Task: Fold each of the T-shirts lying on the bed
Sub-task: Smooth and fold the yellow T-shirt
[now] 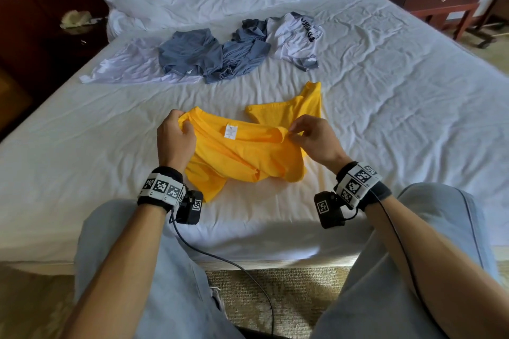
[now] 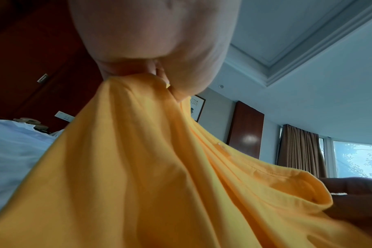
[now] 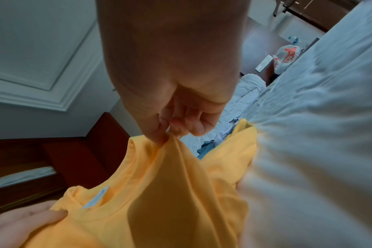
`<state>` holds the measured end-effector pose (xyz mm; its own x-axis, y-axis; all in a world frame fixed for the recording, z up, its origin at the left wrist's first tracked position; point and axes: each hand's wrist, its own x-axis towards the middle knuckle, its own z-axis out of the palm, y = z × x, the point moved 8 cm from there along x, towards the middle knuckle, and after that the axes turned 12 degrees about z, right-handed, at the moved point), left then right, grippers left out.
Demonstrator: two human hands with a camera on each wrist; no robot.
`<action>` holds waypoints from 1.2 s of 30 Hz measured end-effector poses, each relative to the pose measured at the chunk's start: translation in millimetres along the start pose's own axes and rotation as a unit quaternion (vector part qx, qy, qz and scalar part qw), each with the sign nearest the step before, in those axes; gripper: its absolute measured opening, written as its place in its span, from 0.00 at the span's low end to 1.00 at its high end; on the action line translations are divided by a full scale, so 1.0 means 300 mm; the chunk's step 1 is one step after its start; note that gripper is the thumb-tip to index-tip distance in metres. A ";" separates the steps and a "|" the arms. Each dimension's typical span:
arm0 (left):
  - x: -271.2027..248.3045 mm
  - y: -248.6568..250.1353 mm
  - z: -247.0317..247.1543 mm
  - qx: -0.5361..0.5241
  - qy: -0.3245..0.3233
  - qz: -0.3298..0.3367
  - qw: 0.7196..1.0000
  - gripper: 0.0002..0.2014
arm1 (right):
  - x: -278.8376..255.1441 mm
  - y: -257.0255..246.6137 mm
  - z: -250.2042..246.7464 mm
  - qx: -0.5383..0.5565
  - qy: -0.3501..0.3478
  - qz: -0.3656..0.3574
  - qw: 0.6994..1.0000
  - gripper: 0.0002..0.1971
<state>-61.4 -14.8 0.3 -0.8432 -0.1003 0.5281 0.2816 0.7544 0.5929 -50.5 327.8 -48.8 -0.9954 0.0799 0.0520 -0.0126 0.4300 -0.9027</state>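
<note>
So there's the bed (image 1: pixel 385 96) with a rumpled white sheet, and a yellow T-shirt (image 1: pixel 242 157) bunched up near its front edge, collar and tag facing up. Further back sit a pile of grey-blue shirts (image 1: pixel 214 55) and a white one (image 1: pixel 294 36), all unfolded. The left hand (image 1: pixel 175 140) grips the yellow shirt's left shoulder, fingers curled round the fabric. The right hand (image 1: pixel 314 137) pinches the right shoulder between thumb and fingertips.
</note>
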 end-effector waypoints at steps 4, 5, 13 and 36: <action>0.000 -0.003 -0.024 0.020 0.028 -0.003 0.999 0.11 | -0.026 -0.028 0.073 -0.077 -0.066 -0.030 0.994 0.11; -0.002 -0.005 -0.027 0.021 0.030 -0.007 0.999 0.11 | -0.032 -0.033 0.082 -0.093 -0.065 -0.038 0.993 0.10; -0.015 0.007 -0.025 0.044 0.021 -0.019 0.999 0.10 | -0.039 -0.009 0.066 -0.142 0.001 0.007 0.990 0.08; 0.071 0.183 -0.141 -0.194 0.110 -0.119 0.967 0.13 | -0.058 -0.271 -0.225 0.117 0.173 0.103 0.972 0.05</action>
<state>-44.6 -2.9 69.7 -0.8001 -0.4086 0.4392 0.2780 0.3962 0.8751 -25.7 352.2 52.5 -0.8879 0.4585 -0.0366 0.1228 0.1595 -0.9795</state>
